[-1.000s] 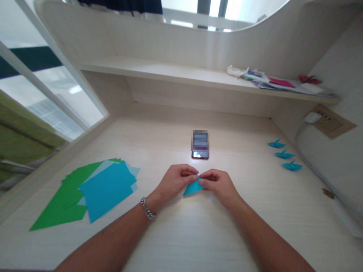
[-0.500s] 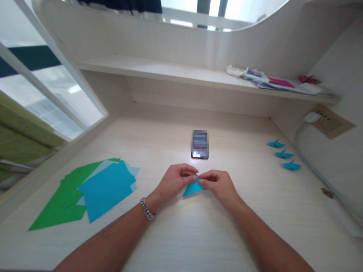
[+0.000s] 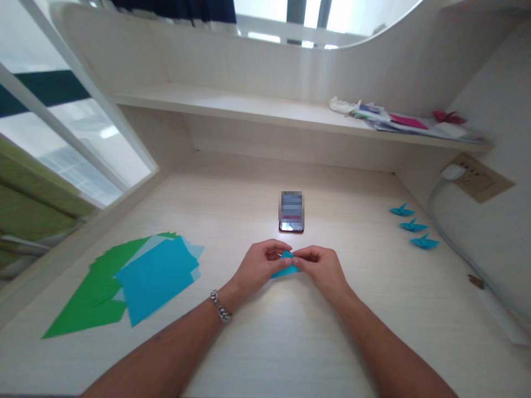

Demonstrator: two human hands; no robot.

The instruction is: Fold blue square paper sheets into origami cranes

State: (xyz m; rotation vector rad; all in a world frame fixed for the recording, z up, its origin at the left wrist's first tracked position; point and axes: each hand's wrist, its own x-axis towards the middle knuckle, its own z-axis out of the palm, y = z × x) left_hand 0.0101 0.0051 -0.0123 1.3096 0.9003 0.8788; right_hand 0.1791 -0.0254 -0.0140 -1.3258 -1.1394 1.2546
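A small folded piece of blue origami paper (image 3: 285, 272) is held between both hands, low over the middle of the desk. My left hand (image 3: 260, 264) grips its left side, thumb on the near face and fingers behind. On the right side, my right hand (image 3: 321, 266) pinches the paper between thumb and index finger. The two thumb tips nearly meet at its centre, and the fingers cover part of the folds. Just beyond the hands lies a phone (image 3: 291, 211) with a blurred screen.
Blue paper sheets (image 3: 160, 279) lie over green sheets (image 3: 78, 301) on the left. Three folded blue paper cranes (image 3: 414, 225) stand in a row at the right. A cable (image 3: 446, 240) runs down from a wall socket (image 3: 477, 177). Papers (image 3: 398, 121) rest on the shelf (image 3: 232, 109).
The thumbs have come closer together at the paper's centre. The paper has tilted, so its top corner now shows above the thumbs and less of its lower part is visible.
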